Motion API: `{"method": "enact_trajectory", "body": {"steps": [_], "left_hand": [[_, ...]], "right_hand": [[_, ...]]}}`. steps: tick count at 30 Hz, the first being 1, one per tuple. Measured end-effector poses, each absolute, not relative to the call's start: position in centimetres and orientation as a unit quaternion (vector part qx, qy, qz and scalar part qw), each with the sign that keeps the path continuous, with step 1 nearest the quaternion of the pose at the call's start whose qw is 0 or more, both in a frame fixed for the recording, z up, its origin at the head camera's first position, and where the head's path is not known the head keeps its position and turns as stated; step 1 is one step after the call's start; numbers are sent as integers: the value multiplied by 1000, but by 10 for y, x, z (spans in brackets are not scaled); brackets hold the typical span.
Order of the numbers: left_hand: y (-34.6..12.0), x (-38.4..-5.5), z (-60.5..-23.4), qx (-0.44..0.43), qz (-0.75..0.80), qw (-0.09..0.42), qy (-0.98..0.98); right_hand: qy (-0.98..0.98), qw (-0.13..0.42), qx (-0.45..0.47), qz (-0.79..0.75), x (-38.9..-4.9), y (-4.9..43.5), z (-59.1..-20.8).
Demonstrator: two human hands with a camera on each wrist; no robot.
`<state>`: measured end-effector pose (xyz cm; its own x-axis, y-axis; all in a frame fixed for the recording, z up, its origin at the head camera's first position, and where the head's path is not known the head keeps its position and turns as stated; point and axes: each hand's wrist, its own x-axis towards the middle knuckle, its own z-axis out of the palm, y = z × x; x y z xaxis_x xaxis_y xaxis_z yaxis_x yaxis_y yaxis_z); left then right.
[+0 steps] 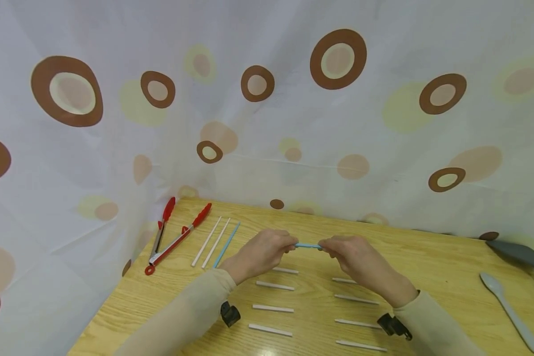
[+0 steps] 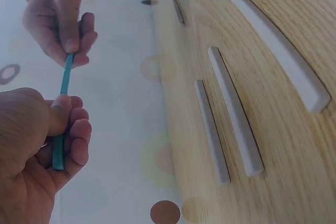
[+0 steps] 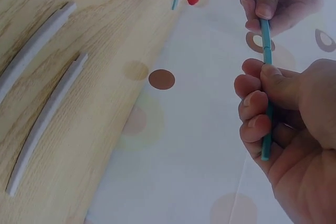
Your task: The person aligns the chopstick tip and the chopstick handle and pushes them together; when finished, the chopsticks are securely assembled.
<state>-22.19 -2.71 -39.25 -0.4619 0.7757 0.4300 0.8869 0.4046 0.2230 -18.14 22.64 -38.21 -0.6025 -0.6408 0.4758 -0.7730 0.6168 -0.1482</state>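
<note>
Above the table, my left hand and right hand pinch a thin blue stick from its two sides, thumbs on top. A stepped joint line crosses the blue stick between the hands in the right wrist view. Its one end pokes out under the left hand's fingers, the other below the right hand's fingers. Beneath the hands, short white sticks lie in two columns, a left one and a right one. The right hand partly covers the farthest stick on its side.
Left of the hands lie two long white sticks and a long blue stick. Red-tipped tongs lie spread at the far left. A grey spoon and a dark spatula are at the right. A patterned curtain hangs behind the table.
</note>
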Motion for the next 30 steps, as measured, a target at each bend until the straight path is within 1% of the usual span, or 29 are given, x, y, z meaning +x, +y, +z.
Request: {"method": "enact_trajectory", "body": {"steps": [7,13,19,23,26,30], "left_hand": [[-29,-220,-388,-507,-219,130,-823],[-28,-218,-386,-508,-228,130,-820],[-26,-214,-389,-504,-228,125,-824],[-26,-212,-389,-502,-225,137,-824],[-27,-211,-387,-496,-234,144,-823],[-27,-210,-388,-492,-246,145,-822]], "right_hand": [[-863,210,418,189,-181,222,-383],[-866,209,416,183,-180,222,-380],[-854,213,436,187,-179,222,-383],[-849,220,439,194,-178,220,-384],[-855,218,428,195,-175,218,-381],[-864,202,421,188,-175,217,-378]]}}
